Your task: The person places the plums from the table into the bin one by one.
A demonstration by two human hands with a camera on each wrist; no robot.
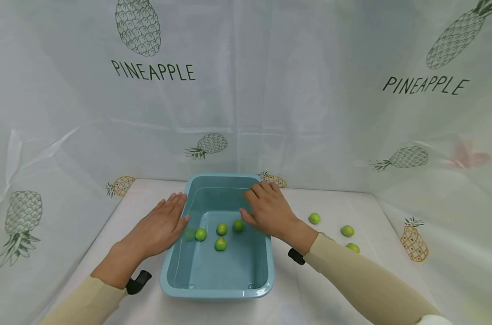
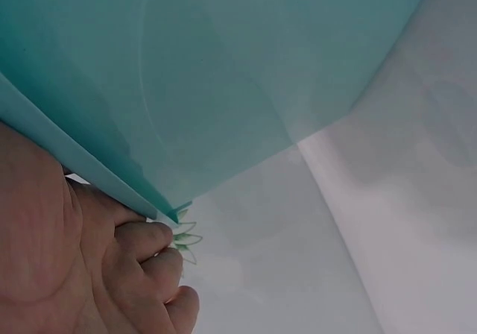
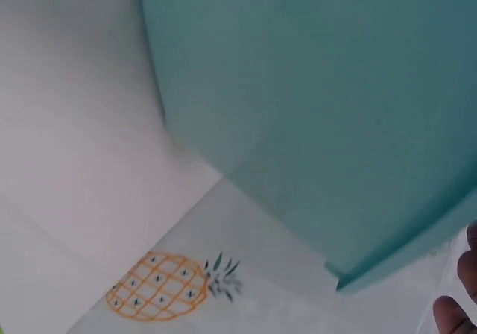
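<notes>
A blue-green plastic basin (image 1: pixel 217 293) stands on the table with several small green citrus fruits (image 1: pixel 220 244) on its floor. My left hand (image 1: pixel 158 228) lies along the basin's left rim, its fingers straight and close together. In the left wrist view, the palm and fingers of that hand (image 2: pixel 112 267) lie beside the rim, outside the wall. Over the right rim hangs my right hand (image 1: pixel 268 210), fingers bent loosely and thumb pointing inward above the fruits. No fruit shows in its grasp; only its fingertips (image 3: pixel 466 274) appear at the edge of the right wrist view.
To the right of the basin, three more green fruits (image 1: pixel 347 230) lie on the white-covered table (image 1: pixel 331 289). A pale sheet (image 1: pixel 303 113) printed with pineapples hangs behind the table. Black bands (image 1: pixel 138 282) sit on both wrists.
</notes>
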